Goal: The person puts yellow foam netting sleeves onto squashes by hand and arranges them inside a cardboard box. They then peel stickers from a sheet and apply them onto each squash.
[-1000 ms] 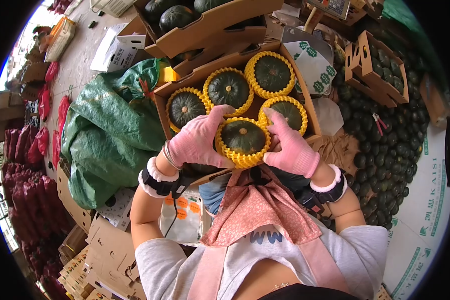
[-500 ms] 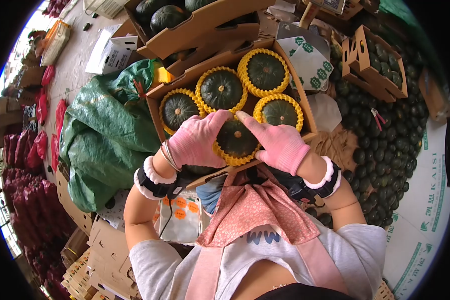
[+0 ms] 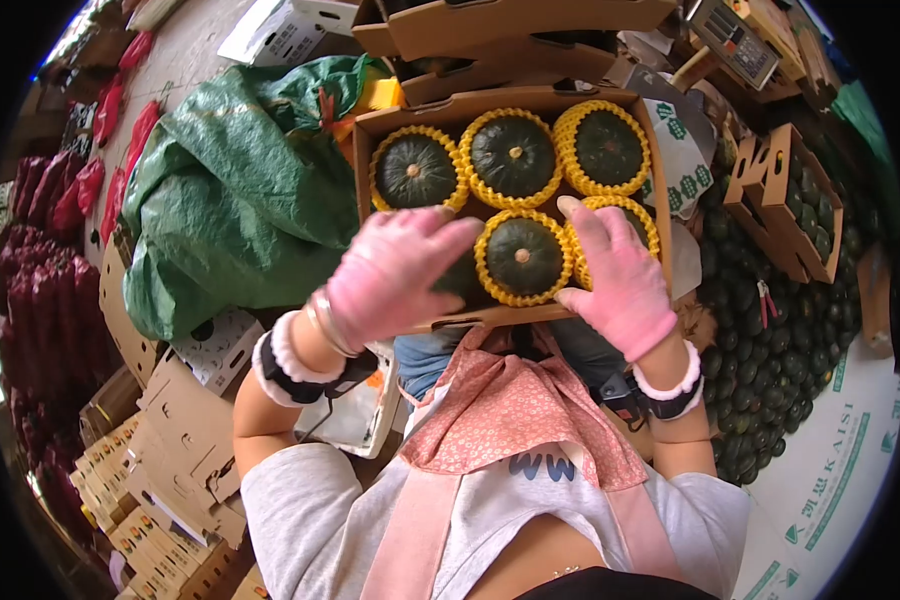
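A cardboard box (image 3: 366,185) holds several dark green squashes, most in yellow foam nets. Three netted ones form the back row, with a netted squash (image 3: 511,152) in the middle. In front sits another netted squash (image 3: 523,257), between my hands. My left hand (image 3: 395,270), in a pink glove, is over the front left corner with its fingers apart; a dark squash (image 3: 462,277) partly shows beneath it. My right hand (image 3: 622,285), also gloved in pink, is open over the front right netted squash (image 3: 625,213), which it partly covers.
A green tarp sack (image 3: 240,190) lies against the box's left side. More cardboard boxes (image 3: 510,35) stand behind. To the right are a heap of loose squashes (image 3: 760,370), a carton of squashes (image 3: 805,215) and a scale (image 3: 735,42). Flattened cardboard (image 3: 195,425) lies at lower left.
Both hands have come off the front middle squash and moved apart. That squash now sits upright beside the right one. The view has shifted, so the box appears farther right.
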The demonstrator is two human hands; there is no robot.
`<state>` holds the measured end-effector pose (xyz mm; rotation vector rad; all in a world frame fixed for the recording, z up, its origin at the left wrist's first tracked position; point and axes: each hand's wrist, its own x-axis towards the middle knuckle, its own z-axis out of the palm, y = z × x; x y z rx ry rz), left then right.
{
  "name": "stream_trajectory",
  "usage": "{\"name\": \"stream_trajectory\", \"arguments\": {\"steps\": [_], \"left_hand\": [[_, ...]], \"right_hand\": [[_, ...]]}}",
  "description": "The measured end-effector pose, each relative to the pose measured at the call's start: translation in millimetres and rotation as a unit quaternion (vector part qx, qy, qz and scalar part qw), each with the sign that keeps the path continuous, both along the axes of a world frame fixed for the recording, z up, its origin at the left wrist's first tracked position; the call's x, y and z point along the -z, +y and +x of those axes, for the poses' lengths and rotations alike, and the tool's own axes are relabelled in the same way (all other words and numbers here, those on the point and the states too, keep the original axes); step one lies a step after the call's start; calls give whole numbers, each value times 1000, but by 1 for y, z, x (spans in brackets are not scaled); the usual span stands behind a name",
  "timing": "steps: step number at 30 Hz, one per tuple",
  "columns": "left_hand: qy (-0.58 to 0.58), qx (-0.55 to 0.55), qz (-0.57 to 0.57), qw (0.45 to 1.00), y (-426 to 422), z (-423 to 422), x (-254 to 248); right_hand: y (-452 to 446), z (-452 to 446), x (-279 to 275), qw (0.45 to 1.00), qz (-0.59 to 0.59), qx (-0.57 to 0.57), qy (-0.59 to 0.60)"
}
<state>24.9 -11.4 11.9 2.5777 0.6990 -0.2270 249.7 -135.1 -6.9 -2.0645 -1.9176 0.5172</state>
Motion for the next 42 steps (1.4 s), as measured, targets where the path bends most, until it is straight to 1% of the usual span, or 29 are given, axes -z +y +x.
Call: {"name": "stream_trajectory", "arguments": {"steps": [1,2,4,6,7,8,11,13,14,16,17,18,19,20,22,23,24,26,27,29,31,32,34,35,36,37,38,39,42], "left_hand": [[-101,-34,3,994,12,-17,-5],[-200,-104,17,974,20,-32,-5],[-276,-237,22,931,45,-57,12],[-341,-327,-75,878,80,-82,58],[-373,-366,-119,844,96,-94,80],[-352,-392,-113,842,106,-97,94],[-387,-388,-69,833,144,-98,156],[-407,-400,-48,820,166,-90,193],[-395,-404,-3,825,176,-84,208],[-338,-398,-25,853,196,-81,242],[-259,-354,-6,899,206,-84,267],[-178,-304,16,936,211,-80,270],[-56,-275,-17,960,216,-73,273],[21,-267,57,962,214,-70,277],[88,-264,146,949,208,-58,255],[111,-291,163,936,209,-57,260],[132,-318,179,921,211,-56,268],[237,-326,212,890,211,-59,272],[254,-316,214,889,215,-64,278],[282,-311,206,884,224,-74,286],[285,-308,213,883,223,-76,276],[251,-308,232,888,224,-78,273],[207,-323,140,913,233,-78,256],[129,-301,187,926,229,-82,249],[3,-325,171,930,223,-83,240],[-122,-344,153,918,216,-85,231],[-243,-358,137,891,208,-88,222],[-324,-381,140,854,193,-82,195],[-508,-402,-50,760,165,-83,151]], "right_hand": [[4,-4,-8,998,8,-32,46],[10,-10,-13,994,18,-62,91],[27,-32,-7,972,81,-151,163],[43,-55,7,963,52,-208,160],[50,-68,8,974,-30,-191,121],[55,-82,8,976,-110,-170,80],[60,-114,19,968,-149,-182,-93],[64,-126,26,957,-176,-171,-157],[68,-129,27,952,-199,-161,-169],[76,-136,26,948,-234,-135,-169],[79,-139,27,949,-235,-127,-164],[79,-140,28,951,-237,-117,-159],[80,-141,29,953,-239,-104,-155],[81,-142,31,956,-233,-102,-143],[80,-139,34,962,-222,-89,-128],[77,-138,35,968,-201,-84,-125],[80,-136,31,966,-217,-82,-117],[78,-135,30,972,-198,-69,-104],[78,-134,25,974,-200,-58,-86],[68,-132,31,993,-114,-19,-33],[62,-127,31,997,-47,-1,53],[64,-121,29,994,-21,1,103],[66,-109,21,983,25,15,181],[68,-103,17,976,43,27,212],[72,-96,11,967,60,38,245],[79,-86,3,977,74,34,197],[90,-76,0,982,112,26,149],[101,-68,0,986,127,23,103],[130,-55,12,987,160,10,-26]]}}
